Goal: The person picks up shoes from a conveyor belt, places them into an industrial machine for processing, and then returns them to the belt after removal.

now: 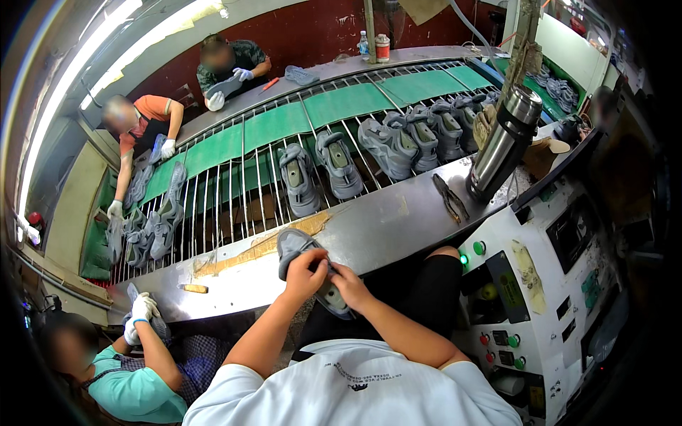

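I hold a grey shoe (295, 247) over the near edge of a steel bench (383, 220). My left hand (304, 273) grips its top from the left. My right hand (348, 284) pinches it from the right, near the sole. Both sets of fingers meet on the shoe. Just beyond the bench, several more grey shoes (341, 167) rest on a wire-rack conveyor (234, 192) with green panels.
A steel flask (506, 142) and dark pliers (449, 199) lie on the bench to my right. A white control box (540, 284) with buttons stands at right. One gloved worker (135, 369) sits at my left; two others (142, 124) handle shoes across the conveyor.
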Motion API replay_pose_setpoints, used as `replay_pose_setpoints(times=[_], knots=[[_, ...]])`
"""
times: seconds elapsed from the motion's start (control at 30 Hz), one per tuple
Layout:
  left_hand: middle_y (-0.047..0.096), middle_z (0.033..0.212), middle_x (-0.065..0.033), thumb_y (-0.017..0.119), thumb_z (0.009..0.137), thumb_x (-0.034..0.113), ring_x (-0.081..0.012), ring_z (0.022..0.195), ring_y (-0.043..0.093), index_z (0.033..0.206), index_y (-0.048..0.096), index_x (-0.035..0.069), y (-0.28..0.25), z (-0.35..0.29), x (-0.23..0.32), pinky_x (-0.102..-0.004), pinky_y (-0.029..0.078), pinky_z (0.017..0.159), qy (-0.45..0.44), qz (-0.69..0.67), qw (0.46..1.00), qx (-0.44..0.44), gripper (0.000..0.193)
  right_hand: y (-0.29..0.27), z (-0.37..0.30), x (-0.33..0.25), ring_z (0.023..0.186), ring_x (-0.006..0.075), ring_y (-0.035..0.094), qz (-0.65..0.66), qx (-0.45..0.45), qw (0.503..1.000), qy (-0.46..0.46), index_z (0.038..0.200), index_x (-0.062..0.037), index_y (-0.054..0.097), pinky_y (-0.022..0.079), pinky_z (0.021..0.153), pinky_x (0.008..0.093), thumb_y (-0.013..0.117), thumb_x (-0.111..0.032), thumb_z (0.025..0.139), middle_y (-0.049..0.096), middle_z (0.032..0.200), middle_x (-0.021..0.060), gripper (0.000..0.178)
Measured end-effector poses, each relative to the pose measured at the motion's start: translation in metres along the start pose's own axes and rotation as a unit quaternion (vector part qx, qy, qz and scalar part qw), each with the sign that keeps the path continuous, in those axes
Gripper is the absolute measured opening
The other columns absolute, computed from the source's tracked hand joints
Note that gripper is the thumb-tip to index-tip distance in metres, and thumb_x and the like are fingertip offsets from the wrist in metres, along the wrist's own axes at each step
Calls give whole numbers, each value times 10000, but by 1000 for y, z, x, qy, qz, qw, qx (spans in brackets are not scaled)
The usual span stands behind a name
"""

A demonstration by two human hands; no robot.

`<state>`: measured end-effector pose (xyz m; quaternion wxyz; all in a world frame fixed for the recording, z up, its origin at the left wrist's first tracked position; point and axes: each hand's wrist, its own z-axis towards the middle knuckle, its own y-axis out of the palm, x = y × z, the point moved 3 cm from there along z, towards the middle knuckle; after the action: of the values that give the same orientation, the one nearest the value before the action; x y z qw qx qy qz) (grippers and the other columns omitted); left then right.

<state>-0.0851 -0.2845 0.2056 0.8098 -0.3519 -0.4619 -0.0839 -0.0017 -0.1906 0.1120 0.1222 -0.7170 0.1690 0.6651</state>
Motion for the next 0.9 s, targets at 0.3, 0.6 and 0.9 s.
replay_pose_setpoints(times=[0.3, 0.6, 0.9], knots=[[435, 1170, -150, 815, 655, 182, -260, 1061, 456, 1278, 361, 11, 21, -90, 3, -375, 376, 949, -251, -1, 950, 187, 789, -4, 0, 19, 1201, 210, 490, 148, -20, 983, 110, 1340, 53, 441, 344, 1029, 282, 482, -295, 943, 518, 1307, 181, 530], [513, 1170, -144, 728, 684, 35, -225, 993, 562, 1357, 325, 15, 3, -76, -16, -339, 499, 819, -402, -272, 869, 90, 785, 7, -36, -19, 1147, 209, 539, 139, -88, 979, 122, 1328, 7, 488, 387, 994, 282, 543, -176, 938, 559, 1270, 168, 433], [580, 1111, -149, 612, 597, 66, -286, 975, 617, 1331, 392, -1, -53, -102, -30, -385, 511, 871, -372, -365, 853, 21, 769, 7, -50, 47, 1270, 255, 415, 256, -67, 940, 217, 1428, -93, 326, 327, 1050, 401, 631, -259, 833, 391, 1410, 148, 689]])
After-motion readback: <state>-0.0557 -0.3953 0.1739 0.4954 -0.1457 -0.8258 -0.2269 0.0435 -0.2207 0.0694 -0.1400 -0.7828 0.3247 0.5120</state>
